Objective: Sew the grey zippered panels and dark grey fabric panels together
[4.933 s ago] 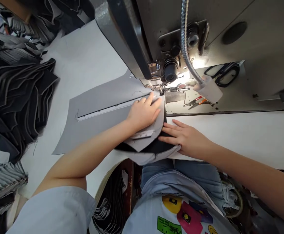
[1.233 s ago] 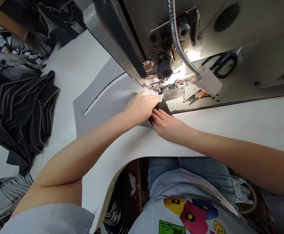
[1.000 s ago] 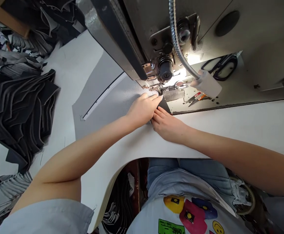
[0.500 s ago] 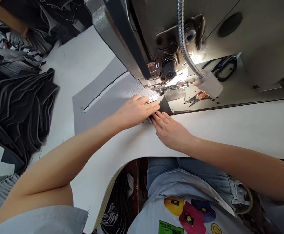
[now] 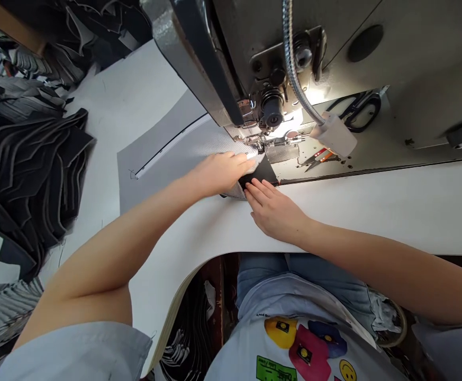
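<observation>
A grey fabric panel [image 5: 143,153] lies under the head of a sewing machine [image 5: 272,114], with a black-edged slit and a white strip running along it. At the machine's foot, my left hand [image 5: 225,172] rests on the panel's mesh side, its fingers bent together over the fabric edge by a white strip; its fingertips are partly hidden. My right hand [image 5: 276,209] lies flat with fingers stretched out, their tips at the near edge of a black fabric piece [image 5: 263,172] close to the foot.
Black-handled scissors [image 5: 363,111] and small orange-and-red thread snips [image 5: 324,157] lie on the machine bed. A lamp [image 5: 336,135] on a flexible metal neck hangs over them. Stacked dark fabric pieces [image 5: 28,180] stand at the left. The white table [image 5: 393,206] has a curved cut-out in front of me.
My left hand has drawn slightly back and up, its fingers now bent rather than stretched, uncovering more black fabric between the hands. My right hand has stayed nearly in place.
</observation>
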